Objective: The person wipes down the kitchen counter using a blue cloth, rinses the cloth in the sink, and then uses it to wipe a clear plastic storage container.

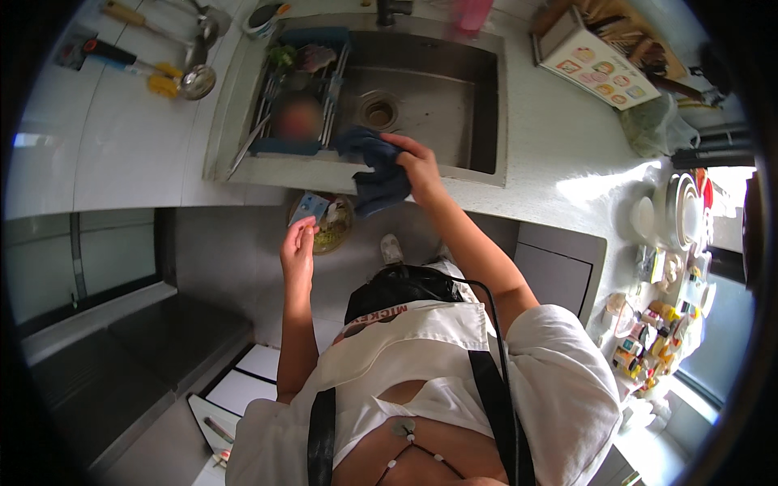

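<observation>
Head view: dark blue cloth (379, 176) at the sink's (446, 105) front edge, right of dish rack (284, 147), ahead-right of left hand (298, 247), right hand (417, 168) clamped on cloth, left fingers loosely curled by blue packet (309, 207) at bin (346, 230), contact unclear, hands apart.

Dark red capital lettering (381, 315) on white apron (442, 321); print on pale box (596, 71) illegible.
</observation>
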Action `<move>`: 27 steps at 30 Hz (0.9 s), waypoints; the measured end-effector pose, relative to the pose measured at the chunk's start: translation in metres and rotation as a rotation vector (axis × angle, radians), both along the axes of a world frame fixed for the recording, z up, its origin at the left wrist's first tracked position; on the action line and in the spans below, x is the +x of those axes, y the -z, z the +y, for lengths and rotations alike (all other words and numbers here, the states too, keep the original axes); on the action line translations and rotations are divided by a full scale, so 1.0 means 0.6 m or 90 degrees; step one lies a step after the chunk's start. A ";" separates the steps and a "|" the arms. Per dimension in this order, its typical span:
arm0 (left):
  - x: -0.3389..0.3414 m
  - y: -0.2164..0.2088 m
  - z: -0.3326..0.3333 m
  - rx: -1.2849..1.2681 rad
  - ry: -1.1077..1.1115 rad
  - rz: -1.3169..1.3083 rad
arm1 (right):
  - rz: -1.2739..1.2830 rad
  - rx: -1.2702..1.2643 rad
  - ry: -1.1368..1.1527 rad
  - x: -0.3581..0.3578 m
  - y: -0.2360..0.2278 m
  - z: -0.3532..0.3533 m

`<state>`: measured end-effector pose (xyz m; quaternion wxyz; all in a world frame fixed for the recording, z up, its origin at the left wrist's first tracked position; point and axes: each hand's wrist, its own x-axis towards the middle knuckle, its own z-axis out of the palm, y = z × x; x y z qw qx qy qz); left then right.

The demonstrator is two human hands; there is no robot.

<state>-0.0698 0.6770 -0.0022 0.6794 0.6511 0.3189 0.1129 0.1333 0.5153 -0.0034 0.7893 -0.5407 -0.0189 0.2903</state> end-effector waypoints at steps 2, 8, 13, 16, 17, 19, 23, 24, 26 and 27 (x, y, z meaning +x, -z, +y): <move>0.025 0.015 -0.007 -0.020 0.029 -0.018 | 0.029 0.013 0.077 0.011 -0.015 -0.065; 0.138 0.011 -0.070 -0.013 0.148 -0.012 | -0.066 -0.078 0.313 0.018 -0.042 -0.316; 0.239 0.014 -0.155 -0.003 0.238 -0.027 | -0.237 -0.214 0.622 0.022 -0.030 -0.509; 0.289 0.021 -0.220 -0.012 0.268 -0.017 | -0.394 -0.576 0.688 0.030 0.015 -0.596; 0.303 0.023 -0.240 -0.018 0.275 -0.012 | -0.413 -0.716 0.621 0.030 0.058 -0.630; 0.326 0.023 -0.281 -0.024 0.291 -0.012 | -0.364 -0.889 0.544 0.031 0.171 -0.684; 0.354 0.027 -0.333 -0.022 0.268 0.004 | -0.411 -0.986 0.422 0.103 0.183 -0.709; 0.355 0.029 -0.337 -0.017 0.255 0.007 | -0.433 -0.979 0.417 0.132 0.181 -0.710; 0.355 0.027 -0.339 -0.003 0.230 0.026 | -0.495 -0.960 0.370 0.200 0.175 -0.708; 0.351 0.028 -0.339 0.003 0.216 0.035 | -0.512 -0.944 0.338 0.234 0.175 -0.702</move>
